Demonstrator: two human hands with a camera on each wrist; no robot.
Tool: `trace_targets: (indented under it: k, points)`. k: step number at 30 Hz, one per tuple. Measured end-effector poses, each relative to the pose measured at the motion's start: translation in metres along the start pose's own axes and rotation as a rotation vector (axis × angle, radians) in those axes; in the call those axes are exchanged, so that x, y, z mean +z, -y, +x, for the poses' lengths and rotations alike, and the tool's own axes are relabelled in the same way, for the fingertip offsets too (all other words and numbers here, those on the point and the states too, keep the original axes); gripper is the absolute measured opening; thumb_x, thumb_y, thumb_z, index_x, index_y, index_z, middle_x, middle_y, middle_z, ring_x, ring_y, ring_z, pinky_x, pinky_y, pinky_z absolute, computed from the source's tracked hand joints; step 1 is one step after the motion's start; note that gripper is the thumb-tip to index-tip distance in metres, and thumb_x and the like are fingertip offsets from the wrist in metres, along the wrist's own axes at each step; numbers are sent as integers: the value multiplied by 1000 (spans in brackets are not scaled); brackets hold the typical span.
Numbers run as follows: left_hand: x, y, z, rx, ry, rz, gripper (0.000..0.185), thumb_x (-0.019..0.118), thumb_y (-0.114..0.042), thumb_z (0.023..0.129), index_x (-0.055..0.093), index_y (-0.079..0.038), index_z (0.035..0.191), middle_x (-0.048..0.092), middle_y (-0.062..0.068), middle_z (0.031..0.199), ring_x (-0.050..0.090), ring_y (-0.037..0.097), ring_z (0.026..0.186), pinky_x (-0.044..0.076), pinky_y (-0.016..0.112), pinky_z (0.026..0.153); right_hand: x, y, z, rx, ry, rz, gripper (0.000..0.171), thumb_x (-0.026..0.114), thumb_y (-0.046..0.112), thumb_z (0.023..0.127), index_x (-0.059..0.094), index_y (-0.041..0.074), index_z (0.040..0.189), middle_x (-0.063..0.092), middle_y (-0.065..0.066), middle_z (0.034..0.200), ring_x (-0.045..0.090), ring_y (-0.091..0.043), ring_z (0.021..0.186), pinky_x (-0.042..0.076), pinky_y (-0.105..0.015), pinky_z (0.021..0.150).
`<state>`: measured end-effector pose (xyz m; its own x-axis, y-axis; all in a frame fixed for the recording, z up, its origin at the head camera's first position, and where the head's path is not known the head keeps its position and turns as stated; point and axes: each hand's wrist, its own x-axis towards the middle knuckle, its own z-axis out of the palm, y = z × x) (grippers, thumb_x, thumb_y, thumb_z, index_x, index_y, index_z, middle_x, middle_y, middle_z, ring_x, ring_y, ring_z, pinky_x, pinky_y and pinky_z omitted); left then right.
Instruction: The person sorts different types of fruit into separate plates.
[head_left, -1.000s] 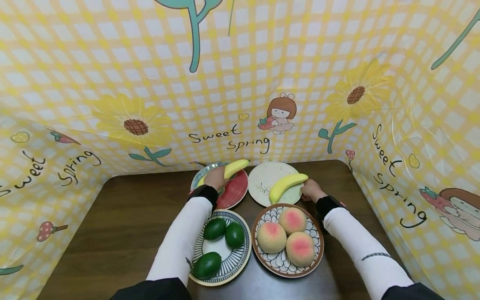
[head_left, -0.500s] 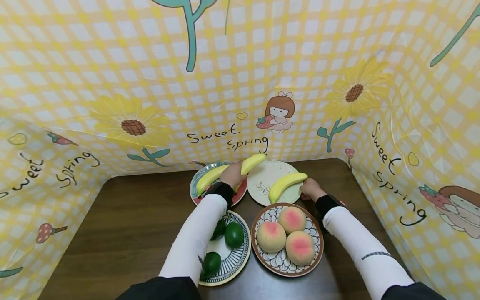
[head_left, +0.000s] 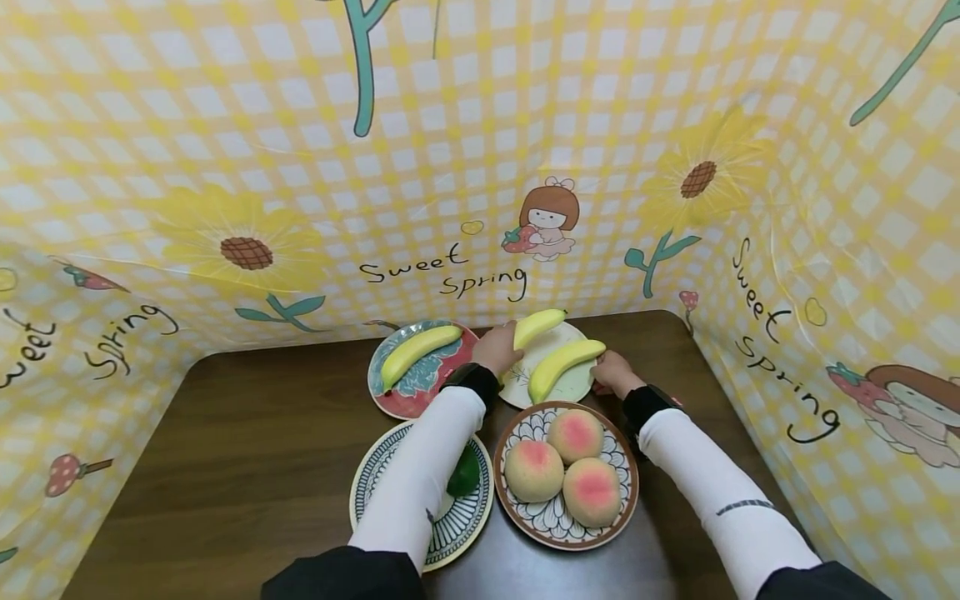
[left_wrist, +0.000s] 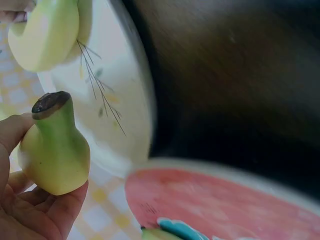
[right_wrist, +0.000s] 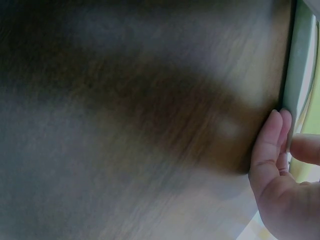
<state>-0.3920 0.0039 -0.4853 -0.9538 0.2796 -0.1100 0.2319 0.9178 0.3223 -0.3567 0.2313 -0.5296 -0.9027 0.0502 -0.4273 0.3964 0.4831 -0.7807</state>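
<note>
My left hand [head_left: 497, 348] grips a yellow banana [head_left: 537, 327] over the far left part of the cream plate [head_left: 517, 392]. In the left wrist view the banana's green neck and dark stem end [left_wrist: 52, 105] point toward the camera, with thumb and fingers around its body. Another banana [head_left: 562, 367] lies on the cream plate. At that plate's right rim, my right hand [head_left: 617, 375] pinches the edge, its thumb above and fingers outside in the right wrist view. A third banana [head_left: 420, 354] rests on the red and blue plate [head_left: 405, 406] to the left.
Nearer stands a brown-rimmed plate [head_left: 566, 543] with three peaches [head_left: 591, 492]. Left of it, a blue-patterned plate [head_left: 367, 475] holds a dark green fruit [head_left: 465, 473]; my left sleeve covers part of it. Yellow checked cloth [head_left: 337, 192] walls the back and sides of the wooden table [head_left: 247, 467].
My left hand has carried the banana rightward from the red and blue plate to over the cream plate. My right hand has stayed at the cream plate's rim. The view has shifted slightly.
</note>
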Motion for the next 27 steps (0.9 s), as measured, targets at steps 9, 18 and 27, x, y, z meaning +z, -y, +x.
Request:
trace_targets:
  k: [9, 18, 27]
  points:
    - [9, -14, 1, 20, 25, 11, 56, 68, -22, 99, 49, -2, 147, 69, 21, 129, 66, 35, 121, 51, 44, 106, -1, -3, 4, -7, -5, -10, 17, 45, -3, 90, 44, 7, 76, 50, -2, 65, 52, -10, 52, 51, -21, 52]
    - [20, -13, 8, -9, 73, -50, 62, 66, -24, 100, 42, -3, 154, 64, 22, 137, 63, 37, 126, 50, 47, 108, 0, 0, 2, -8, -24, -15, 19, 47, -2, 94, 41, 7, 78, 49, -4, 77, 53, -11, 56, 51, -21, 52]
    - [29, -15, 15, -9, 91, -79, 63, 62, -25, 103, 38, -6, 157, 59, 21, 146, 58, 36, 134, 48, 46, 112, 1, -29, 42, -17, -9, 23, 9, 50, -1, 89, 44, 2, 83, 55, -15, 79, 60, -19, 54, 59, -32, 54]
